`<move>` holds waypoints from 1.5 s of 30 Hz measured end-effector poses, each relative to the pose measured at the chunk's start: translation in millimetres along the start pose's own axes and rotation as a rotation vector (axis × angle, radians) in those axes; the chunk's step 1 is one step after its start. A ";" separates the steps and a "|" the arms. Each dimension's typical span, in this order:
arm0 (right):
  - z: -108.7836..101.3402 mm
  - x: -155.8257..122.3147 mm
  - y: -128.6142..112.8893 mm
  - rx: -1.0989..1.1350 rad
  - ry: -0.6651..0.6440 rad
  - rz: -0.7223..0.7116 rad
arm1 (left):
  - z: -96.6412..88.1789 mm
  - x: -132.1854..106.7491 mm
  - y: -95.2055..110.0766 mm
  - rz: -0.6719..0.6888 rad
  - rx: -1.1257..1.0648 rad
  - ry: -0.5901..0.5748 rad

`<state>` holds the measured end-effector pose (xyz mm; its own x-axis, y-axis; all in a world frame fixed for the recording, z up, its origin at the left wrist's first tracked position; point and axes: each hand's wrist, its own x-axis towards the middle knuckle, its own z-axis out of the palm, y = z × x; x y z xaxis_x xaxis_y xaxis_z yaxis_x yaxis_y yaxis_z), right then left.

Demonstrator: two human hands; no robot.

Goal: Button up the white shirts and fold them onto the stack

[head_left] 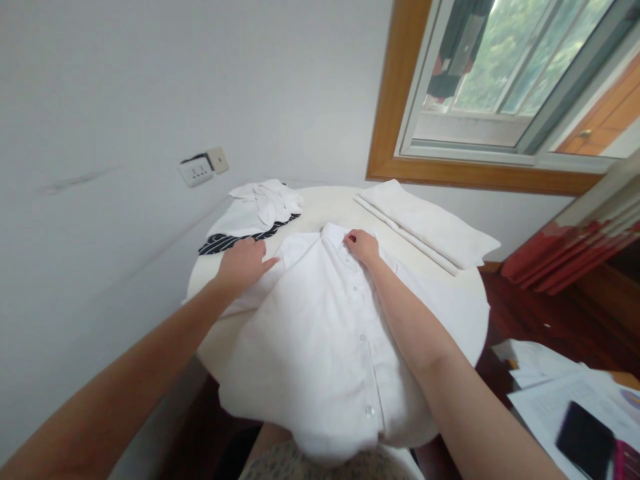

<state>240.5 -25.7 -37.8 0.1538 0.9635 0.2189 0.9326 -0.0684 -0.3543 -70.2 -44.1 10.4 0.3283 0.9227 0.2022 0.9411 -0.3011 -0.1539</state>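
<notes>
A white button-up shirt (310,333) lies front up on a round white table (325,198), its collar toward the wall and its hem hanging over the near edge. At the collar, my right hand (363,247) has its fingers closed in a pinch on the cloth beside the button strip. My left hand (245,263) rests by the shirt's left shoulder, thumb stretched apart from the fingers, with nothing held in it. Just beyond that hand is a heap of white cloth (263,207) on top of black-and-white striped cloth (220,245).
Folded white garments (425,223) lie at the table's back right. A wall with a socket (197,171) and a wood-framed window (383,160) stands behind. Papers (550,400) and a dark phone (586,437) are at lower right, below a red curtain (560,257).
</notes>
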 end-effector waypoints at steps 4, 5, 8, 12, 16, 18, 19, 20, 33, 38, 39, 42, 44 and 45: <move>-0.7 -1.6 -0.9 -0.020 0.003 0.000 | 1.8 -21.5 -5.0 -0.008 0.035 -0.149; -0.8 -2.1 -1.1 -0.026 0.003 -0.002 | -0.4 -25.9 -4.6 -0.021 0.063 -0.159; -1.4 -4.2 -2.5 -0.050 0.004 -0.013 | -9.2 -28.8 -12.2 -0.145 0.085 -0.148; -1.9 -7.8 -7.4 -0.096 0.002 -0.017 | -13.6 -11.2 -44.5 -0.306 0.021 -0.111; -2.7 -12.0 -13.3 -0.128 0.015 -0.015 | -3.7 11.0 -81.7 -0.144 0.008 -0.143; -3.2 -13.7 -14.9 -0.130 0.027 -0.016 | 3.9 17.7 -98.1 -0.041 -0.020 -0.207; -3.3 -14.3 -15.2 -0.130 0.029 -0.016 | 7.7 19.4 -105.4 0.000 -0.028 -0.240; -3.2 -14.6 -15.3 -0.128 0.029 -0.017 | 11.2 19.9 -111.6 0.026 -0.026 -0.261; -2.2 0.4 -6.3 0.075 -0.020 0.073 | 26.6 -17.4 -106.1 -0.198 -0.084 -0.163; -5.9 0.1 -6.3 0.007 -0.146 -0.020 | 29.2 -18.8 -104.0 -0.237 -0.105 -0.079; -5.9 -0.1 -4.9 0.012 -0.151 -0.033 | 29.0 -19.1 -104.4 -0.226 -0.101 -0.079; -5.3 0.5 4.8 0.151 -0.166 -0.064 | 30.2 -19.7 -108.4 -0.194 -0.067 -0.108; -4.9 1.9 14.6 0.319 -0.174 -0.084 | 33.2 -19.5 -113.2 -0.186 -0.060 -0.131; -4.8 2.7 19.5 0.396 -0.175 -0.092 | 34.8 -19.3 -115.7 -0.182 -0.063 -0.141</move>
<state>260.6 -25.7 -39.7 -0.0134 0.9926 0.1209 0.7376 0.0915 -0.6690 -188.2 -18.7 -9.4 0.1426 0.9863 0.0828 0.9883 -0.1373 -0.0661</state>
